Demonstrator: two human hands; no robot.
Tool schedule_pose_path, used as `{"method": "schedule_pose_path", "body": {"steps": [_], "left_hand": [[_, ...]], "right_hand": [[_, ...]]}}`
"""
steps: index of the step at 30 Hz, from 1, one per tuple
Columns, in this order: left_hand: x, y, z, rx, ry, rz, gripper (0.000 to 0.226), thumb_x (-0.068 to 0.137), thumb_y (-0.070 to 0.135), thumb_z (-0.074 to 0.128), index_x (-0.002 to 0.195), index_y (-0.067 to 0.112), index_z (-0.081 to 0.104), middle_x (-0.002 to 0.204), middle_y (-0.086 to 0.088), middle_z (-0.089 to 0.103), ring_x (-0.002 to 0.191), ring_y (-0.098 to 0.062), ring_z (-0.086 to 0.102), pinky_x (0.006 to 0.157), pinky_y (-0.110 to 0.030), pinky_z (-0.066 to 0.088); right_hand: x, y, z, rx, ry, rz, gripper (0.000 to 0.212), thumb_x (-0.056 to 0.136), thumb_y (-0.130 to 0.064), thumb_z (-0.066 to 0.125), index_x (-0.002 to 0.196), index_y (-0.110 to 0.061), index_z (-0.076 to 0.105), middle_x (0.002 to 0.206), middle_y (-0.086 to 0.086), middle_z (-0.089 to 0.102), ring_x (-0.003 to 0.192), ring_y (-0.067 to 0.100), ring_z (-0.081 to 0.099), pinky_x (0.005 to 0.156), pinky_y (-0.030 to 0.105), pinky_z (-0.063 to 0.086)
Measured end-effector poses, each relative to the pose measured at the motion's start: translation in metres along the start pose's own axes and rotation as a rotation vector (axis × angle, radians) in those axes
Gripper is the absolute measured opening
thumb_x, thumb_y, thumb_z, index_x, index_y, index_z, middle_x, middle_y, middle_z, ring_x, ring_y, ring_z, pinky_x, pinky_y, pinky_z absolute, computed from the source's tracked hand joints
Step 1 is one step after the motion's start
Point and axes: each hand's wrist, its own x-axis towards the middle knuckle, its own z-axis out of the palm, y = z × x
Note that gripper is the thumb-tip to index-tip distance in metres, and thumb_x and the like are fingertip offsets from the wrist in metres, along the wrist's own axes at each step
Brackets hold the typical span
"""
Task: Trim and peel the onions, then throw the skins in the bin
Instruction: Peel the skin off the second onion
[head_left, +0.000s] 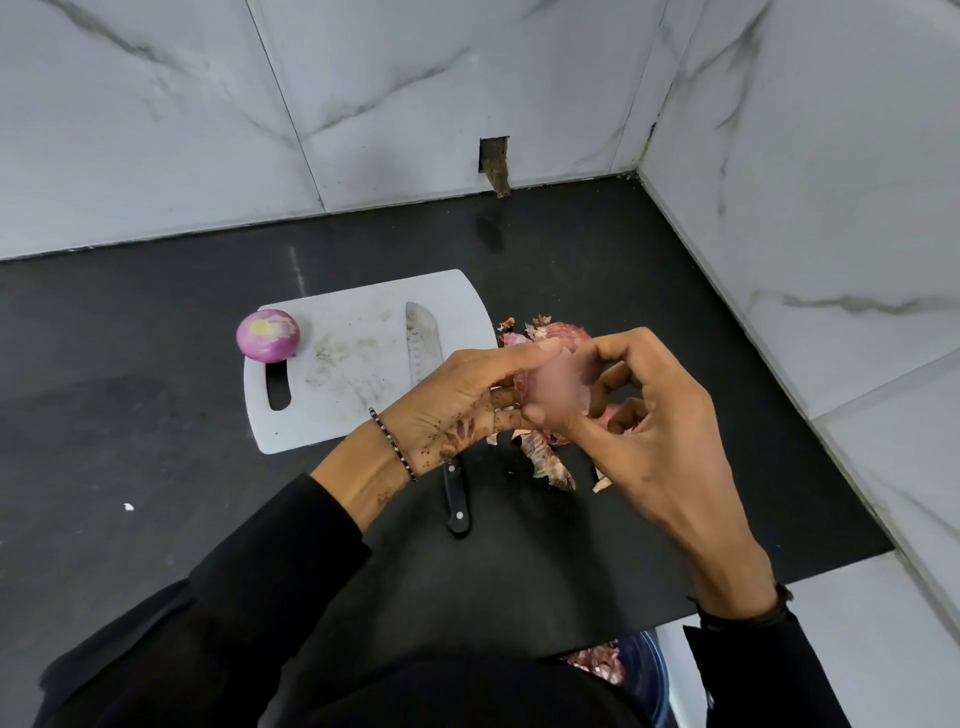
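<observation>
Both hands meet over the black counter, right of the white cutting board (353, 415). My left hand (462, 400) grips a pale pink onion (558, 387), blurred by motion, and my right hand (649, 415) pinches the onion's skin with curled fingers. A peeled purple onion (267, 335) sits on the board's far left corner. Loose dry skins (550, 467) lie on the counter under the hands, with more behind them (519, 332). The knife blade (421, 338) lies on the board, its black handle (457, 499) sticking out over the counter.
White marble walls close off the back and right side of the counter. A blue bin (644, 670) holding onion skins shows below the counter's front edge at the bottom right. A small white scrap (128, 506) lies on the counter at left.
</observation>
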Motion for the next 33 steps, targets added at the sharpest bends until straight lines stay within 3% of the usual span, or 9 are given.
{"method": "schedule_pose_path", "body": {"steps": [3, 5, 7, 10, 15, 22, 25, 29, 33], "left_hand": [[-0.0009, 0.0019, -0.0009, 0.026, -0.012, 0.001, 0.027, 0.091, 0.034, 0.060, 0.084, 0.013, 0.075, 0.087, -0.008, 0.071, 0.085, -0.019, 0.069, 0.081, -0.033, 0.055], [-0.0015, 0.0036, -0.0011, 0.008, -0.003, 0.007, 0.031, 0.084, 0.036, 0.063, 0.094, 0.009, 0.074, 0.090, -0.010, 0.072, 0.085, -0.019, 0.070, 0.073, -0.028, 0.056], [-0.0016, 0.0036, -0.0011, -0.008, -0.010, 0.018, 0.032, 0.082, 0.035, 0.065, 0.097, 0.008, 0.075, 0.095, -0.012, 0.071, 0.089, -0.022, 0.069, 0.071, -0.028, 0.056], [-0.0031, 0.0042, -0.0001, -0.019, -0.022, 0.021, 0.025, 0.081, 0.032, 0.065, 0.087, 0.013, 0.078, 0.089, -0.009, 0.072, 0.085, -0.019, 0.068, 0.069, -0.026, 0.056], [-0.0047, 0.0067, 0.0031, -0.008, -0.060, 0.024, 0.030, 0.084, 0.031, 0.063, 0.098, 0.005, 0.070, 0.087, -0.008, 0.069, 0.081, -0.018, 0.066, 0.068, -0.025, 0.055], [-0.0047, 0.0083, 0.0035, 0.051, -0.052, 0.028, 0.026, 0.097, 0.026, 0.054, 0.089, 0.009, 0.072, 0.080, -0.006, 0.071, 0.070, -0.012, 0.068, 0.065, -0.022, 0.055], [-0.0049, 0.0085, 0.0031, 0.059, -0.066, 0.042, 0.032, 0.097, 0.027, 0.054, 0.075, 0.013, 0.073, 0.078, -0.005, 0.068, 0.068, -0.013, 0.066, 0.066, -0.023, 0.054], [-0.0053, 0.0093, 0.0016, 0.043, -0.082, 0.028, 0.025, 0.098, 0.024, 0.053, 0.085, 0.011, 0.069, 0.075, -0.002, 0.067, 0.065, -0.012, 0.064, 0.065, -0.023, 0.053], [-0.0061, 0.0083, 0.0013, 0.051, -0.071, 0.020, 0.021, 0.098, 0.023, 0.054, 0.092, 0.009, 0.068, 0.075, -0.001, 0.067, 0.066, -0.012, 0.065, 0.065, -0.023, 0.053]], "right_hand": [[-0.0009, -0.0014, 0.0033, -0.052, -0.013, -0.038, 0.026, 0.079, -0.042, 0.081, 0.087, -0.022, 0.065, 0.092, -0.013, 0.059, 0.080, 0.016, 0.058, 0.062, 0.015, 0.043], [-0.0024, -0.0015, 0.0054, -0.050, 0.000, -0.044, 0.026, 0.080, -0.042, 0.081, 0.085, -0.021, 0.065, 0.090, -0.015, 0.059, 0.081, 0.014, 0.059, 0.063, 0.017, 0.044], [-0.0031, -0.0012, 0.0039, -0.022, 0.023, -0.014, 0.031, 0.076, -0.047, 0.082, 0.088, -0.025, 0.063, 0.090, -0.015, 0.059, 0.078, 0.013, 0.058, 0.062, 0.016, 0.044], [-0.0043, -0.0009, 0.0013, 0.028, 0.033, 0.008, 0.038, 0.074, -0.046, 0.084, 0.097, -0.028, 0.060, 0.093, -0.014, 0.060, 0.076, 0.015, 0.057, 0.059, 0.018, 0.045], [-0.0060, -0.0013, 0.0010, 0.000, 0.011, -0.030, 0.038, 0.078, -0.041, 0.084, 0.104, -0.022, 0.063, 0.101, -0.008, 0.060, 0.077, 0.017, 0.058, 0.059, 0.019, 0.046], [-0.0070, -0.0061, 0.0055, -0.068, 0.018, -0.056, 0.025, 0.082, -0.043, 0.079, 0.084, -0.023, 0.063, 0.090, -0.015, 0.058, 0.078, 0.015, 0.057, 0.061, 0.022, 0.043], [-0.0081, -0.0060, 0.0051, -0.012, 0.059, -0.006, 0.035, 0.077, -0.047, 0.080, 0.092, -0.022, 0.059, 0.087, -0.012, 0.058, 0.072, 0.016, 0.056, 0.058, 0.019, 0.044], [-0.0073, -0.0058, 0.0048, 0.008, 0.041, 0.000, 0.040, 0.078, -0.046, 0.081, 0.104, -0.024, 0.060, 0.100, -0.010, 0.061, 0.077, 0.018, 0.060, 0.061, 0.034, 0.054], [-0.0074, -0.0068, 0.0031, -0.004, 0.031, -0.004, 0.038, 0.079, -0.049, 0.079, 0.105, -0.027, 0.062, 0.101, -0.009, 0.062, 0.078, 0.018, 0.061, 0.062, 0.038, 0.055]]}}
